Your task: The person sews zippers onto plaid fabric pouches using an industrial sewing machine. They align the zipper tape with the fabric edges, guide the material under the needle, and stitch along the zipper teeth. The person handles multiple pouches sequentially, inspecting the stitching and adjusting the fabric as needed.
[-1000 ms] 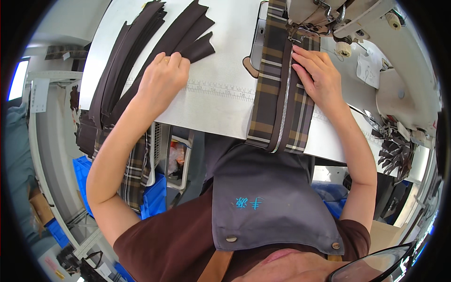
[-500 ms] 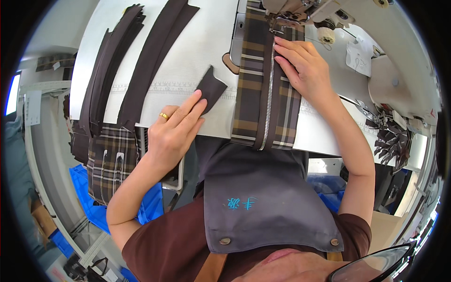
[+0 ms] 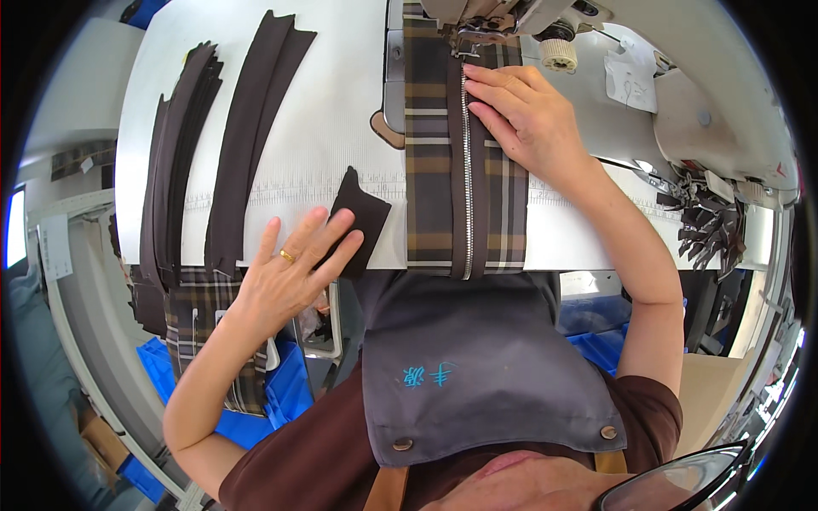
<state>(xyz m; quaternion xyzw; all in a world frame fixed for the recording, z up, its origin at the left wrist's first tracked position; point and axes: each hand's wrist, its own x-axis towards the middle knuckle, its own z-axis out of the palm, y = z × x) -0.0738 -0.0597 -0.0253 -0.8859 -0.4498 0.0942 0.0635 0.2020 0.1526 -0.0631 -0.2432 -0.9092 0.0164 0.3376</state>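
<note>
A brown, black and white plaid fabric panel [image 3: 429, 181] lies under the sewing machine's presser foot [image 3: 465, 47]. Along it runs a dark zipper with silver teeth [image 3: 467, 200]. My right hand [image 3: 530, 115] rests flat on the panel, fingertips against the zipper just in front of the foot, holding nothing. At the table's front edge, my left hand [image 3: 294, 272] is spread, its fingertips over the left side of a small dark fabric piece [image 3: 368, 223]. Whether they press on it I cannot tell.
Long dark fabric strips [image 3: 256, 128] and a stacked bundle of strips [image 3: 179, 162] lie at the left of the white table [image 3: 315, 102]. Plaid pieces [image 3: 200, 307] hang below the left edge, above blue bins [image 3: 285, 383]. Dark scraps [image 3: 711, 223] hang at the right.
My left hand has moved back and left, its fingers spreading wider. The small dark piece now reaches over the table's front edge. My right hand keeps its place by the zipper; the whole view has shifted.
</note>
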